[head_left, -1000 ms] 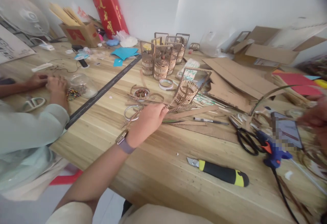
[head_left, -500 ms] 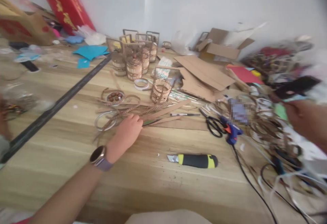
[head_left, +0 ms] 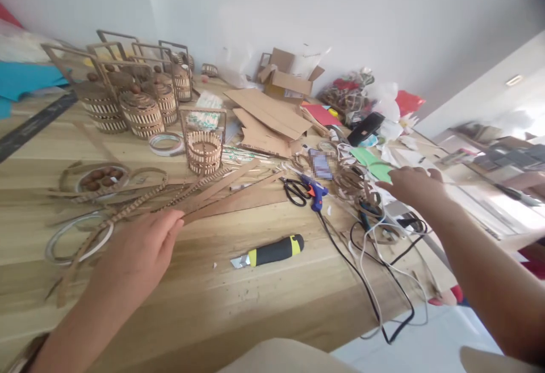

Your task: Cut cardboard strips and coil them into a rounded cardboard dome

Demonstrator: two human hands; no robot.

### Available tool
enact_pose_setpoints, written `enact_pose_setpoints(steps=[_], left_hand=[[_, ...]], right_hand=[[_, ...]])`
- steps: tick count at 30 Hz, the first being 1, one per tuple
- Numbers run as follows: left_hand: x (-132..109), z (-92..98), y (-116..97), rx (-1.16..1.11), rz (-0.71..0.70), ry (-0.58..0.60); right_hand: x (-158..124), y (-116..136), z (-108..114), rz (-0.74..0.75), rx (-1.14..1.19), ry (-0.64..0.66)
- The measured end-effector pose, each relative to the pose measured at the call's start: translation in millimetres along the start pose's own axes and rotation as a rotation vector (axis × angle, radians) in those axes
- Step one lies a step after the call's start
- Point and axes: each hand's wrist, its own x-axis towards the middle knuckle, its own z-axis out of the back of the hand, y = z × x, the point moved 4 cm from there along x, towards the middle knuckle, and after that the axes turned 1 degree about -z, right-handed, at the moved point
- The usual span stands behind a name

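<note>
My left hand (head_left: 138, 251) rests on the wooden table (head_left: 238, 299), its fingertips lying on a bundle of long cardboard strips (head_left: 200, 194) that fan out to the right; the fingers are curled but loose. My right hand (head_left: 415, 183) is stretched out over the right end of the table, palm down with fingers extended, above a tangle of cables (head_left: 383, 237) and next to green paper pieces (head_left: 374, 166). It holds nothing. A yellow and black utility knife (head_left: 268, 252) lies between my two arms.
Several slatted cardboard lanterns (head_left: 140, 112) stand at the back left, one smaller (head_left: 204, 149) in front. A blue glue gun (head_left: 314, 192), black scissors (head_left: 293, 190), tape rings (head_left: 166, 143), a dish of brown beads (head_left: 100, 177), cardboard sheets (head_left: 268, 114) and a phone (head_left: 367, 128) lie around.
My view has swung to the right, so the neighbour at the left is out of sight. My right hand has come into view over the cables. My left hand stays on the strips.
</note>
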Motion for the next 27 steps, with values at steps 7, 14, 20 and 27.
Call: enact_pose_setpoints(steps=[7,14,20,27], left_hand=[[-26,-17.6,-12,-0.277,0.212,0.444],[-65,-18.4,18,-0.318,0.269,0.413],[-57,-31.3,-10,-0.13,-0.047,0.275],[-55,-38.6,-26,0.128,-0.214,0.121]], right_hand=[[-57,127,18,0.45,0.265,0.114],[-123,231,-4,0.874,0.516,0.221],[-83,206,-17,0.687,0.586,0.145],[-72,192,-19,0.664,0.606,0.109]])
